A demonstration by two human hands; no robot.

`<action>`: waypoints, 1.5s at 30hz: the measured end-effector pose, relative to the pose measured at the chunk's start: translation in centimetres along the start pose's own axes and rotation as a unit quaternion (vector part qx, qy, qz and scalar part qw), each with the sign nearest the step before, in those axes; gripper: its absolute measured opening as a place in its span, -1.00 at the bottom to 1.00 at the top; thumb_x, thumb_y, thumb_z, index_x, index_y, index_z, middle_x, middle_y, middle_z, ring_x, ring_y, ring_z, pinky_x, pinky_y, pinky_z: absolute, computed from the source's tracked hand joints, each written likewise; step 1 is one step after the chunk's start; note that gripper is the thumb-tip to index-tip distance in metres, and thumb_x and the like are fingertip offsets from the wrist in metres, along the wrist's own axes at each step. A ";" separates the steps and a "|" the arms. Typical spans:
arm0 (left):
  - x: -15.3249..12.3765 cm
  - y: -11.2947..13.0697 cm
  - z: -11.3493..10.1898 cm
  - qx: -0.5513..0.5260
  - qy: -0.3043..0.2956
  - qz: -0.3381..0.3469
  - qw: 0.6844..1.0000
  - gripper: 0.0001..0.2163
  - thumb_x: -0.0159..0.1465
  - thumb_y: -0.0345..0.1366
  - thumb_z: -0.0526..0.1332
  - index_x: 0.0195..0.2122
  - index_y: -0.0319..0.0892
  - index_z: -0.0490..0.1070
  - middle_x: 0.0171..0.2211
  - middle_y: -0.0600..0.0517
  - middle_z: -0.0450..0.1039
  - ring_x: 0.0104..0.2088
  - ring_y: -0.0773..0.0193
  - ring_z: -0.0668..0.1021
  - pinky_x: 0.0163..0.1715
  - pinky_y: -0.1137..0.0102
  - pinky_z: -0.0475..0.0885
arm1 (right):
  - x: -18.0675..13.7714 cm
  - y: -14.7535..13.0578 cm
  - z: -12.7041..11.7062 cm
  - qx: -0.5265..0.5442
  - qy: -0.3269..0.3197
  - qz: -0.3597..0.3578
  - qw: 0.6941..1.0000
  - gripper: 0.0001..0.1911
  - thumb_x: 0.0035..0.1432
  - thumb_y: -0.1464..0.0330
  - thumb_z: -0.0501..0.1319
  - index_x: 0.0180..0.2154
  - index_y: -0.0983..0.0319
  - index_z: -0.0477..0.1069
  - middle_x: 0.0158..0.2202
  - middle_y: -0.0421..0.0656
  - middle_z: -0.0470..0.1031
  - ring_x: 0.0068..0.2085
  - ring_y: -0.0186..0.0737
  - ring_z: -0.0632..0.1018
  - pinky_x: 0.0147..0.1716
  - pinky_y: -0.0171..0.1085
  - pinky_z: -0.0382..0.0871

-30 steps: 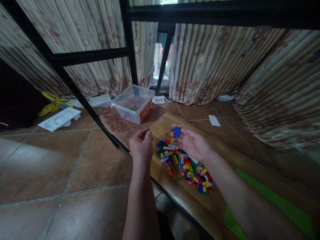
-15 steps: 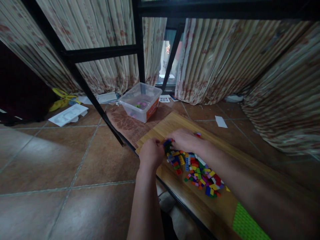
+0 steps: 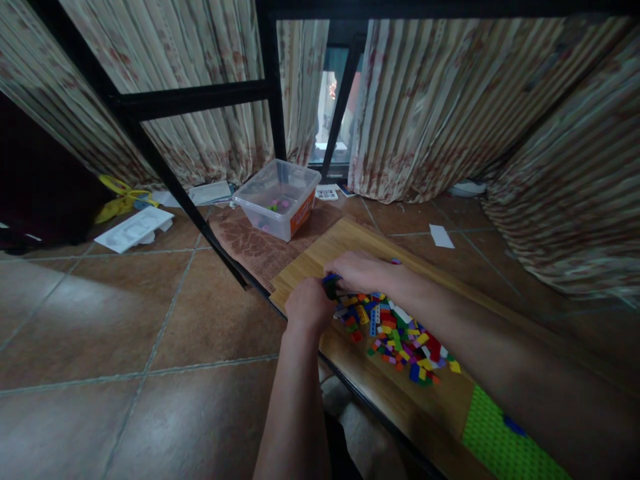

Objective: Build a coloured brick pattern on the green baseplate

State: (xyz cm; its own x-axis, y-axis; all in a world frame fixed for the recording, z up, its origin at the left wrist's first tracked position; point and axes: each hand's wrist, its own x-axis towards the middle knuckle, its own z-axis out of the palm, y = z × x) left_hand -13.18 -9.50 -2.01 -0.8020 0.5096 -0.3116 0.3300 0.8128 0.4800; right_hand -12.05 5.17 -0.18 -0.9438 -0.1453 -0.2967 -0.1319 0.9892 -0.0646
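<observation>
A heap of small coloured building bricks (image 3: 395,337) lies on a wooden board (image 3: 350,243). My left hand (image 3: 309,305) is closed at the heap's near-left end, fingers pinched on a dark blue-green brick (image 3: 330,285). My right hand (image 3: 363,272) lies palm down over the heap's far end, its fingertips closed on the same brick, so both hands meet on it. A green studded baseplate (image 3: 505,447) lies on the board at the lower right, with a blue piece on it.
A clear plastic tub (image 3: 278,207) with a few bricks stands on a brown mat beyond the board. Black metal frame bars (image 3: 210,227) cross in front. Curtains hang behind; papers and a yellow object (image 3: 117,200) lie on the tiled floor at left.
My right hand, which held a blue brick up with palm raised, has turned down onto the heap. My left hand has moved right to meet it on a brick.
</observation>
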 end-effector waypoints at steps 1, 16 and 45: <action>0.1 -0.1 0.0 -0.001 0.002 -0.002 1.000 -0.77 0.12 -0.41 0.20 -0.21 -0.18 0.55 -0.15 -0.17 0.59 -0.09 0.00 0.59 -0.24 0.32 0.40 | -0.1 0.1 -0.2 0.017 0.017 0.005 1.000 -0.78 0.12 0.40 0.22 -0.18 0.19 0.55 -0.24 -0.05 0.62 -0.22 -0.09 0.58 -0.33 -0.28 0.27; -6.1 7.3 1.6 -0.100 -0.170 0.332 0.922 -0.87 0.16 -0.43 0.16 -0.37 -0.17 0.51 -0.41 0.05 0.53 -0.37 0.27 0.52 -0.34 0.42 0.37 | -24.8 -3.3 9.6 0.347 0.262 0.431 0.791 -0.72 0.09 0.14 0.22 -0.28 0.19 0.52 -0.38 -0.13 0.63 -0.35 -0.09 0.62 -0.40 -0.22 0.43; -6.8 9.4 5.3 -0.119 -0.190 0.396 0.891 -0.83 0.14 -0.43 0.20 -0.24 -0.21 0.49 -0.31 -0.04 0.58 -0.28 0.18 0.59 -0.30 0.39 0.44 | -22.5 -6.7 14.7 0.404 0.382 0.408 0.724 -0.59 0.12 0.28 0.17 0.02 0.22 0.37 -0.02 0.00 0.47 -0.16 -0.10 0.61 -0.13 -0.06 0.56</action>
State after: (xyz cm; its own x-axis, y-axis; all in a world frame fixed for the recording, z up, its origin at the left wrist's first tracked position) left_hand -1.96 -3.86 0.25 -0.1235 0.9918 -0.0318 0.5659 0.0967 0.8188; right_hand 14.48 1.52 -7.11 -0.5402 0.8405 0.0428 0.4942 0.3580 -0.7922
